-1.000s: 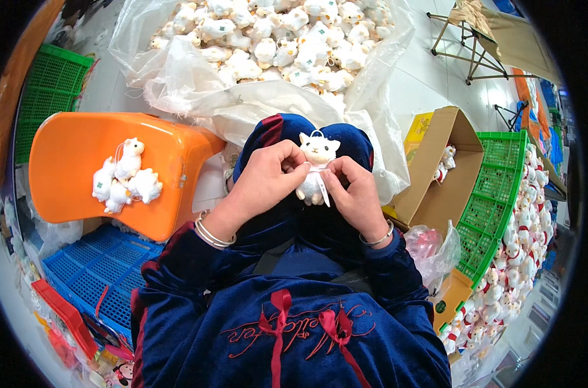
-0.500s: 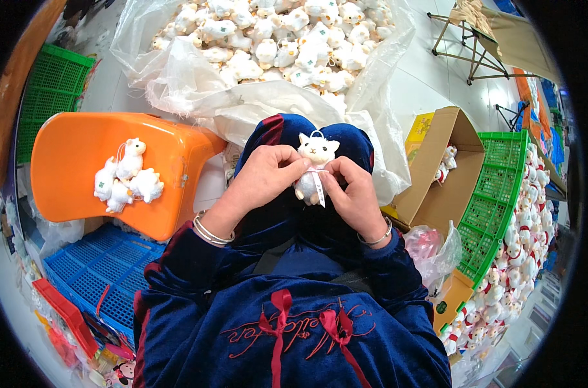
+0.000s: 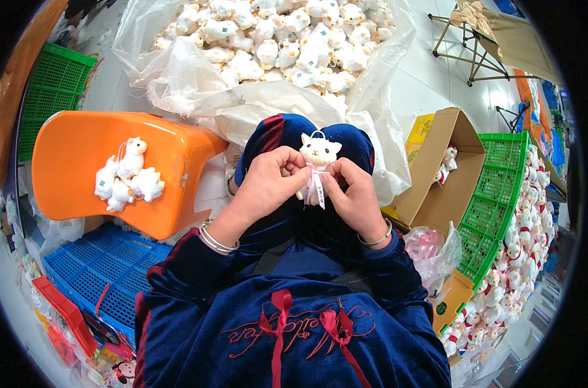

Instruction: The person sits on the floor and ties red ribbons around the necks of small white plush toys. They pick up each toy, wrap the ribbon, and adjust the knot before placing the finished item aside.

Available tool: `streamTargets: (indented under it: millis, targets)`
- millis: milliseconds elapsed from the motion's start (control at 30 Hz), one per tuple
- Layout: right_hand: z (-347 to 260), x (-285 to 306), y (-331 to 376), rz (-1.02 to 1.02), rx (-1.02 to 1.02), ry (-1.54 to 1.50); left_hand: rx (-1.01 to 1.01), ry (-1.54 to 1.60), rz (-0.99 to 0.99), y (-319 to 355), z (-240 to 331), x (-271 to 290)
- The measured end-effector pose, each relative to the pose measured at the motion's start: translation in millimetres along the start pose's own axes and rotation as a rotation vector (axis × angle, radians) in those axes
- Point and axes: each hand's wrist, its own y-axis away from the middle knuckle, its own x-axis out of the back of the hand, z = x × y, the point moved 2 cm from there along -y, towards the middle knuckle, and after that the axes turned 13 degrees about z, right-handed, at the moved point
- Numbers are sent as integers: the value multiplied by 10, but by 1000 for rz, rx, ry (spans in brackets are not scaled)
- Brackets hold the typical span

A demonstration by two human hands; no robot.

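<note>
A small white plush lamb [image 3: 320, 150] with a hanging loop on its head stands upright at my knees, facing me. Round its neck runs a thin pale pink ribbon [image 3: 315, 174] with a printed tail hanging down the front. My left hand [image 3: 268, 182] is closed at the lamb's left side, thumb and forefinger pinching the ribbon at the neck. From the other side my right hand [image 3: 357, 199] pinches the ribbon near the neck too, its thumb beside the hanging tail. The fingertips partly cover the lamb's body.
Several white plush toys [image 3: 129, 174] lie on an orange stool [image 3: 67, 152] to my left. Ahead is a clear plastic bag [image 3: 177, 94] full of similar toys. To my right stand a cardboard box [image 3: 430, 168] and a green crate [image 3: 498, 194]; a blue crate [image 3: 106, 268] is lower left.
My left hand has shifted slightly, its fingers curling more beside the neck. The lamb has moved a touch to the right. My right hand has hardly moved.
</note>
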Motion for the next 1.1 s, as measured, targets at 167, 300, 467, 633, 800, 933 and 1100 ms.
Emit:
streamTargets:
  millis: [167,300,467,633,800,933,1100]
  targets:
    - [-11,-5,0,15,34,-8,-71,-8,60,99,-11,-76]
    - [-28,0,3,-1,-5,-2,-95,-7,39,145,20,-73]
    - [-19,-8,9,-6,-5,-6,-132,72,95,146,-101,-93]
    - [-31,1,2,-9,13,10,-139,131,140,165,-52,-123]
    - [-27,4,2,-14,15,8,-169,81,115,155,-28,-104]
    - [-31,3,2,-20,4,10,-179,58,134,154,-44,-99]
    - [-20,-6,9,-31,-14,-11,-209,53,199,160,-95,-123]
